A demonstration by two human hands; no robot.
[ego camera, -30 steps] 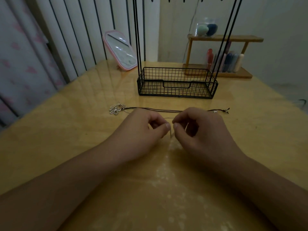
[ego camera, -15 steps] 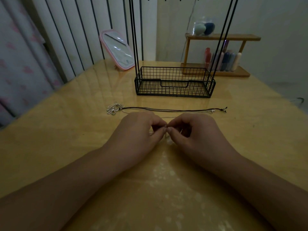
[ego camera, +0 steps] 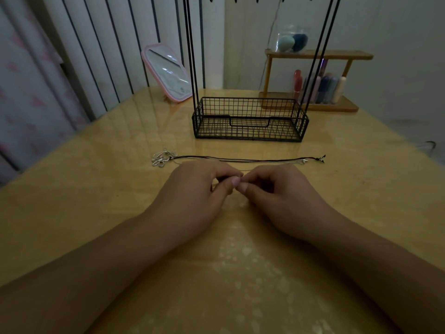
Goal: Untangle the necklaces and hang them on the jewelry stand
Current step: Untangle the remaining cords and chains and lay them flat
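The necklaces (ego camera: 248, 160) are thin cords, one dark and at least one pale, laid out nearly straight on the wooden table (ego camera: 72, 201). Their long axis runs left to right, with a silvery tangle of loops (ego camera: 161, 158) at the left end and small clasps at the right end. They lie between the hands and the black wire jewelry stand (ego camera: 250, 120). The left hand (ego camera: 199, 189) and right hand (ego camera: 279, 189) meet fingertip to fingertip just in front, each pinching a fine pale strand.
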